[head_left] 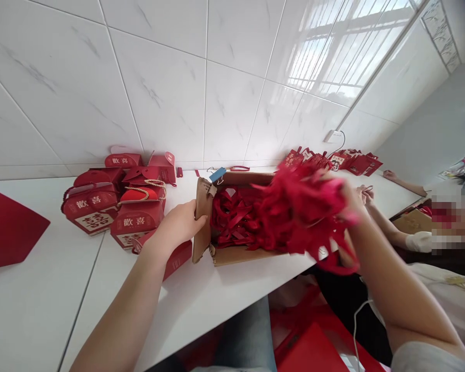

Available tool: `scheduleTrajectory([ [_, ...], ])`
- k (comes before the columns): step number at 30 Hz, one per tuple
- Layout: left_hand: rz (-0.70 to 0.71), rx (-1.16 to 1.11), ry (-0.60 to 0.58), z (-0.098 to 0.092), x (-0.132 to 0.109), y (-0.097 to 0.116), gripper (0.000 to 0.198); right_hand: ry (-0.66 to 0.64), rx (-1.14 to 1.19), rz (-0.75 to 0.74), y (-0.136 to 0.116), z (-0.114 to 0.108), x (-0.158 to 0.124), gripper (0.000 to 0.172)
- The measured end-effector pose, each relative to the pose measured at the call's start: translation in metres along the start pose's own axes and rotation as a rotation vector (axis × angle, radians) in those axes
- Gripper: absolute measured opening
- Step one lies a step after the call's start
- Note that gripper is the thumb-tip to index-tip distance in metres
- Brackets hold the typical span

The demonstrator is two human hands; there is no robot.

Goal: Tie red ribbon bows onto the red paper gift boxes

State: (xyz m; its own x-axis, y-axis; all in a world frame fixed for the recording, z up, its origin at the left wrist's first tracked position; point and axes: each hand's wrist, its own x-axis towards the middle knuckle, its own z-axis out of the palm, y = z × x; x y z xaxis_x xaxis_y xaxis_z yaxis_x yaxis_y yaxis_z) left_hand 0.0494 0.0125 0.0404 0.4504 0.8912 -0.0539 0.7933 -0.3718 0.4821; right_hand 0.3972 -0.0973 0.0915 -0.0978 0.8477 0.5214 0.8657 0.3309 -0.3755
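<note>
My left hand grips the left end flap of a cardboard box on the white table, thumb on the near face of the flap. Inside lies a tangle of red ribbons. Over the right part of the box, my right hand, smeared by motion, clutches a large bunch of red ribbons. Its fingers are mostly covered by the bunch, and some loops hang down past the table edge. The bunch hides the right end of the box.
Several red gift boxes stand left of the cardboard box. A blue binder clip is at its back rim. Small red bags lie along the tiled wall. Other people's hands and arms are at the right. A red sheet lies far left.
</note>
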Motion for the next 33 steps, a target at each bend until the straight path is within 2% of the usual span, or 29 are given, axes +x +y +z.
scheduleTrajectory([
  [2,-0.006,0.021,-0.001,0.000,-0.001,0.001,0.019,-0.150,-0.124,0.005,-0.015,0.037,-0.008,0.026],
  [5,-0.024,0.061,0.005,0.000,-0.002,0.002,0.022,-0.520,-0.494,0.094,-0.035,0.078,-0.007,0.063],
  [6,-0.026,0.071,0.007,0.000,-0.003,0.003,0.022,-0.597,-0.565,0.083,-0.041,0.087,-0.003,0.075],
  [8,-0.015,0.073,0.011,0.000,-0.004,0.004,0.021,-0.620,-0.612,-0.053,-0.055,0.100,0.010,0.093],
  [10,-0.004,0.062,0.013,0.001,-0.005,0.006,0.019,-0.553,-0.596,-0.247,-0.066,0.114,0.025,0.100],
  [12,0.000,0.054,0.018,0.000,-0.006,0.008,0.017,-0.545,-0.585,-0.350,-0.069,0.134,0.038,0.101],
  [14,-0.006,0.051,0.023,0.000,-0.007,0.009,0.016,-0.617,-0.562,-0.384,-0.065,0.155,0.044,0.099],
  [16,-0.015,0.050,0.026,0.000,-0.007,0.009,0.016,-0.707,-0.507,-0.412,-0.054,0.170,0.042,0.088],
  [18,-0.029,0.062,0.029,0.000,-0.006,0.008,0.017,-0.742,-0.449,-0.463,-0.042,0.173,0.035,0.063],
  [20,-0.035,0.066,0.031,0.001,-0.005,0.005,0.018,-0.739,-0.432,-0.497,-0.032,0.163,0.028,0.039],
  [22,-0.031,0.047,0.025,0.001,-0.004,0.003,0.018,-0.738,-0.448,-0.493,-0.023,0.145,0.025,0.030],
  [25,-0.018,0.017,0.021,0.002,-0.003,0.001,0.016,-0.701,-0.526,-0.413,-0.011,0.117,0.027,0.032],
  [28,-0.016,0.031,0.021,0.002,-0.004,0.002,0.016,-0.561,-0.701,-0.228,-0.002,0.102,0.034,0.046],
  [31,-0.032,0.057,0.020,0.002,-0.005,0.004,0.015,-0.433,-0.842,-0.117,-0.001,0.102,0.040,0.052],
  [33,-0.039,0.069,0.016,0.001,-0.005,0.006,0.015,-0.397,-0.857,-0.184,-0.007,0.109,0.042,0.055],
])
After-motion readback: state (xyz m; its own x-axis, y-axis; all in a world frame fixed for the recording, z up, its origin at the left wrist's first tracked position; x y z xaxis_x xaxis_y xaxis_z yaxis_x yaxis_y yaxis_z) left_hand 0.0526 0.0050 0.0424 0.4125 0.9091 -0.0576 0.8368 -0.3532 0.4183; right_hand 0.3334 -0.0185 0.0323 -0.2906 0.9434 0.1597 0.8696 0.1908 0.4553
